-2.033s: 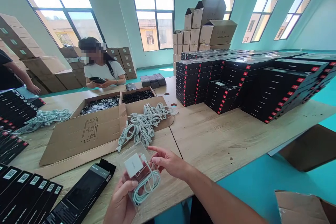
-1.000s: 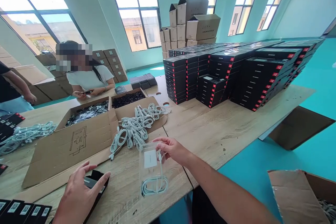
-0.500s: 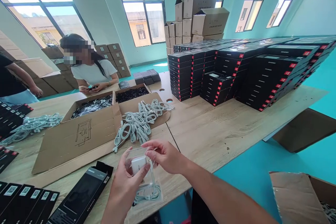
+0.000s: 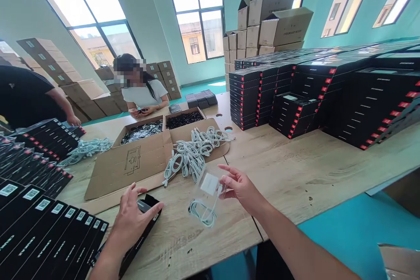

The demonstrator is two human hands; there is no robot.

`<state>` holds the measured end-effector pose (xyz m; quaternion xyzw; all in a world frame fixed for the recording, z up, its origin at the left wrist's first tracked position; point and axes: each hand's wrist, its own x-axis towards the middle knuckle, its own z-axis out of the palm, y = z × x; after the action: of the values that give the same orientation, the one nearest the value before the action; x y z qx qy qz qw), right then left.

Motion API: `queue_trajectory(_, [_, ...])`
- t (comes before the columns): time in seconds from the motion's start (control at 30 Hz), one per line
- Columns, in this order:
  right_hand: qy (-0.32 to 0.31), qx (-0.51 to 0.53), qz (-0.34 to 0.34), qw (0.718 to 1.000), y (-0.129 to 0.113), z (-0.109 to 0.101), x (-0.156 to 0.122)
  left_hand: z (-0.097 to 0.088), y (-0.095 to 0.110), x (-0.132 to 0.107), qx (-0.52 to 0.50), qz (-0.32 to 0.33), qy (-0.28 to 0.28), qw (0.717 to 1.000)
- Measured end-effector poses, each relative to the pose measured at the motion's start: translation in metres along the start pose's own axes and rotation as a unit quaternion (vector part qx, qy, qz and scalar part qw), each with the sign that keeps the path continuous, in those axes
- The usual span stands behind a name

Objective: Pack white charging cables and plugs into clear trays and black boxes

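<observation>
My right hand [image 4: 236, 183] pinches the edge of a clear plastic tray [image 4: 198, 192] above the table. Inside that tray sit a white charger block [image 4: 210, 183] and a coiled white cable [image 4: 201, 213]. Over a black product box [image 4: 144, 232] hovers my left hand [image 4: 133, 212], thumb and fingers spread around its upper end; whether it touches the box I cannot tell. The box's end flap stands open, and my hand and forearm hide much of it. Just beyond the tray lies a heap of white cables [image 4: 193, 153] on cardboard.
Black boxes stand in rows at the left [image 4: 42, 227] and in tall stacks at the right [image 4: 244, 96]. An opened carton [image 4: 131, 162] with small packets and dark parts lies in front of a seated person [image 4: 144, 89]. Another person [image 4: 29, 96] stands at far left.
My left hand has let go of the clear tray and moved left to the black box, opening its fingers. My right hand now holds the tray alone. The view has turned left.
</observation>
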<state>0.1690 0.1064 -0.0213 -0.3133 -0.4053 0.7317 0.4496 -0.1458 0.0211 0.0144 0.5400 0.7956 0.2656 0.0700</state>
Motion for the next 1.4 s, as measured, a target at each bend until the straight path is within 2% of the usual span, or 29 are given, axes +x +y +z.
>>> queue_trajectory(0.1, [0.032, 0.086, 0.023, 0.995, 0.004, -0.003, 0.0, -0.009, -0.034, 0.013, 0.124, -0.012, -0.118, 0.985])
queue_trajectory(0.13, [0.035, 0.11, 0.029, 0.993, 0.006, 0.0, 0.0, -0.01, -0.038, 0.014, 0.139, -0.013, -0.143, 0.98])
queue_trajectory(0.2, [0.029, 0.148, 0.033, 0.988, 0.009, 0.013, 0.001, -0.008, -0.034, 0.014, 0.143, -0.004, -0.156, 0.977])
queue_trajectory(0.3, [0.015, 0.183, 0.008, 0.983, 0.013, 0.04, 0.005, -0.004, -0.012, 0.005, 0.135, 0.036, -0.133, 0.981])
queue_trajectory(0.4, [0.028, 0.194, -0.058, 0.979, 0.016, 0.066, 0.014, 0.001, 0.017, -0.01, 0.128, 0.077, -0.096, 0.984])
queue_trajectory(0.47, [0.048, 0.167, -0.108, 0.979, 0.018, 0.076, 0.02, 0.004, 0.032, -0.02, 0.12, 0.094, -0.061, 0.986])
queue_trajectory(0.57, [0.059, 0.094, -0.152, 0.982, 0.02, 0.074, 0.024, 0.008, 0.041, -0.03, 0.113, 0.113, -0.002, 0.987])
queue_trajectory(0.67, [0.038, 0.031, -0.147, 0.988, 0.017, 0.061, 0.019, 0.014, 0.04, -0.034, 0.113, 0.135, 0.046, 0.983])
queue_trajectory(0.73, [0.027, -0.003, -0.138, 0.99, 0.011, 0.052, 0.012, 0.02, 0.039, -0.034, 0.093, 0.16, 0.059, 0.981])
queue_trajectory(0.83, [-0.009, -0.052, -0.127, 0.991, -0.004, 0.047, -0.001, 0.028, 0.045, -0.037, 0.023, 0.189, 0.047, 0.98])
queue_trajectory(0.9, [-0.062, -0.076, -0.118, 0.988, -0.017, 0.048, -0.008, 0.03, 0.053, -0.04, -0.044, 0.185, 0.029, 0.981])
queue_trajectory(0.97, [-0.107, -0.051, -0.105, 0.987, -0.031, 0.051, -0.01, 0.031, 0.062, -0.043, -0.125, 0.152, 0.014, 0.98])
queue_trajectory(1.03, [-0.119, -0.015, -0.098, 0.988, -0.044, 0.051, -0.006, 0.03, 0.07, -0.046, -0.205, 0.106, 0.008, 0.973])
queue_trajectory(1.13, [-0.151, -0.088, -0.07, 0.982, -0.057, 0.05, 0.007, 0.034, 0.08, -0.052, -0.27, 0.078, 0.02, 0.96])
queue_trajectory(1.27, [-0.289, -0.23, 0.012, 0.929, -0.068, 0.054, 0.026, 0.056, 0.092, -0.061, -0.31, 0.076, 0.058, 0.946])
queue_trajectory(1.33, [-0.308, -0.276, -0.002, 0.91, -0.073, 0.06, 0.032, 0.069, 0.094, -0.067, -0.354, 0.058, 0.082, 0.93])
queue_trajectory(1.4, [-0.291, -0.342, -0.063, 0.891, -0.078, 0.067, 0.034, 0.078, 0.091, -0.071, -0.398, 0.041, 0.089, 0.912])
